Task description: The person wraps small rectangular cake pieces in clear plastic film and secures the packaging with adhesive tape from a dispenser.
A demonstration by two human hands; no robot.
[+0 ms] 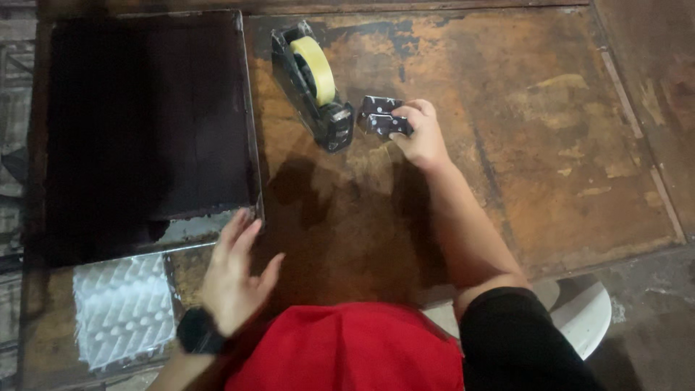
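your right hand (422, 136) is up at about 12 o'clock on the brown, worn tabletop (550, 145). its fingers (405, 116) are curled around a small dark box (389, 124) with tiny white dots on it. a second small dark box (378, 106) just like it sits right behind, touching the first one. both are just beside the black tape dispenser (313, 83) with its yellow roll of tape (316, 69), which stands at about 11 o'clock.

the little box looks light and stiff, maybe a bit smooth, so it could slip. pinching it on its two long sides, as you do now, looks like a good hold.

your left hand (233, 279) is at about 8 o'clock. its fingers are spread flat and loose and hold nothing. it rests near the corner of a big dark tray (145, 116). a white bumpy sheet (123, 308) lies just left of your wrist, by your black watch (197, 331).
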